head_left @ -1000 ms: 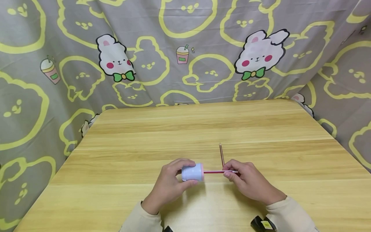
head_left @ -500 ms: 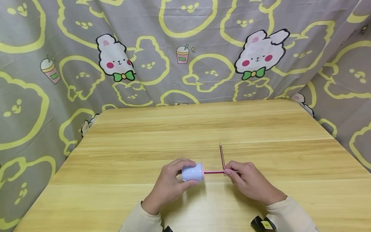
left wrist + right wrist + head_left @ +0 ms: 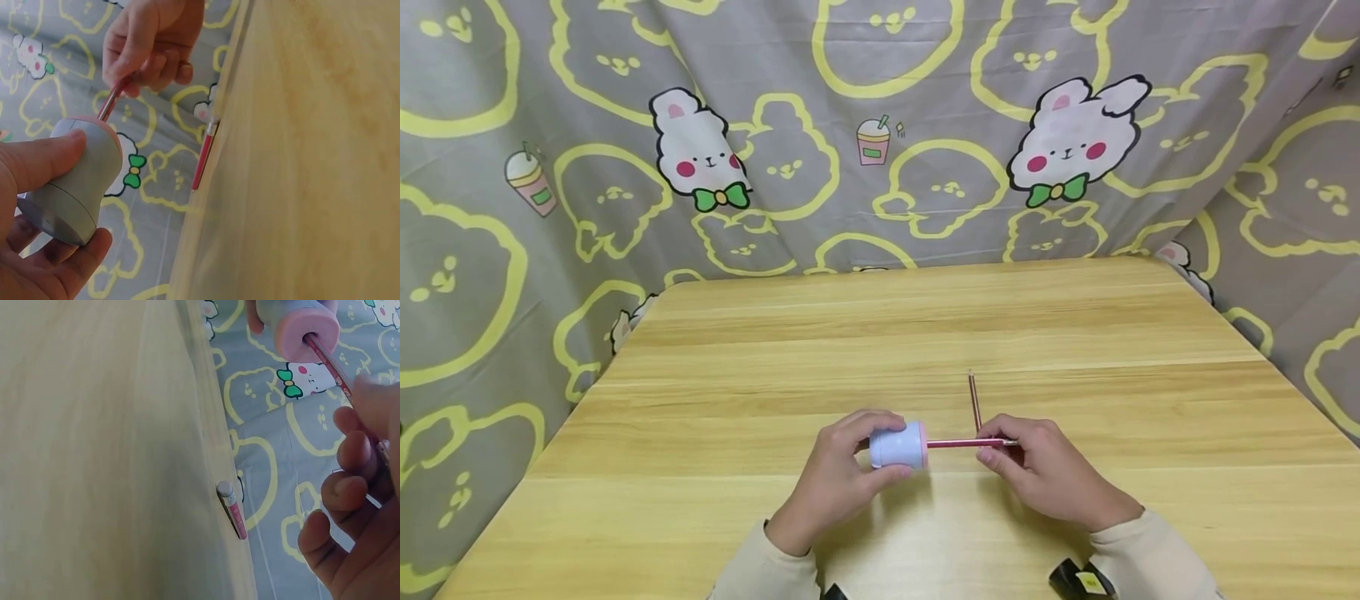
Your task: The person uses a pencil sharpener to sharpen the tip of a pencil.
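My left hand (image 3: 838,471) holds a light blue pencil sharpener (image 3: 897,447) on its side above the table, thumb and fingers round its body. In the right wrist view, the sharpener's pink face (image 3: 289,334) has a round hole with a red pencil (image 3: 331,367) in it; the inserted tip is hidden. My right hand (image 3: 1041,467) pinches that pencil near its rear end, thumb against the fingers. A second red pencil (image 3: 975,402), with a pale eraser end in the right wrist view, lies on the table just beyond the right hand, which partly covers it in the head view.
The wood-grain table (image 3: 737,358) runs back to a grey patterned curtain (image 3: 805,100), which also hangs along both sides. A black device with a yellow label (image 3: 1088,582) sits by the right sleeve at the near edge.
My right fingers shift around the pencil: half a second ago they covered its rear end, which shows again now. The left hand, the sharpener and the second pencil stay in place.
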Demonstrator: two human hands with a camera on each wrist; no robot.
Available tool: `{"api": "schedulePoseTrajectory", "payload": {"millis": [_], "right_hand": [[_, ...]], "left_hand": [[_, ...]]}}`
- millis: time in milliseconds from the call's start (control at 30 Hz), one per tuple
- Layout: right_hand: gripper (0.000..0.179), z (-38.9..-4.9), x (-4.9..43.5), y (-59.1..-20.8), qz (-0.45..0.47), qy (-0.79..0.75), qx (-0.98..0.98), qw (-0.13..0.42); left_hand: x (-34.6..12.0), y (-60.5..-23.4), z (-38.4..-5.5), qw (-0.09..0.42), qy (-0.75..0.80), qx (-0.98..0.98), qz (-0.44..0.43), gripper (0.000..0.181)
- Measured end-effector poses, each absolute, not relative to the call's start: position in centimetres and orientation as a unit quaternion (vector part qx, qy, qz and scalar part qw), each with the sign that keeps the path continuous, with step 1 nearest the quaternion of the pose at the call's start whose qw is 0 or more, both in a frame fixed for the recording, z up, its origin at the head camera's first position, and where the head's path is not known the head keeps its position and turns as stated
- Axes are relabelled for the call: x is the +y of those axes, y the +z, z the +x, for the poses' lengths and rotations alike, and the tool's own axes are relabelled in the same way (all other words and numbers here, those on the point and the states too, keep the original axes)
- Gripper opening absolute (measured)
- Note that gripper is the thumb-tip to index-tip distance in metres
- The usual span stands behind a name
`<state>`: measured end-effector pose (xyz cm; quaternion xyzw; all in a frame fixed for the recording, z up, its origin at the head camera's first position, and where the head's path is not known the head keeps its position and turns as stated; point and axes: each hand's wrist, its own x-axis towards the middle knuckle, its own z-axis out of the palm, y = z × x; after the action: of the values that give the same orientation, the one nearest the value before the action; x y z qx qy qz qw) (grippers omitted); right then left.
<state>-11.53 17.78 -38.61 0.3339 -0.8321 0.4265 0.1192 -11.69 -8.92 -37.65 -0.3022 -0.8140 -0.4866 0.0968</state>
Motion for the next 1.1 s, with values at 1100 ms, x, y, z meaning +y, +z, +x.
{"api": "schedulePoseTrajectory", "payload": {"millis": [1100], "right_hand": [[0.031, -11.8, 18.21, -38.8, 0.357, 0.383, -0.846, 0.1]], "left_hand": [[-8.92, -37.62, -11.69, 0.103, -0.481, -0.809, -0.323, 0.042]]}}
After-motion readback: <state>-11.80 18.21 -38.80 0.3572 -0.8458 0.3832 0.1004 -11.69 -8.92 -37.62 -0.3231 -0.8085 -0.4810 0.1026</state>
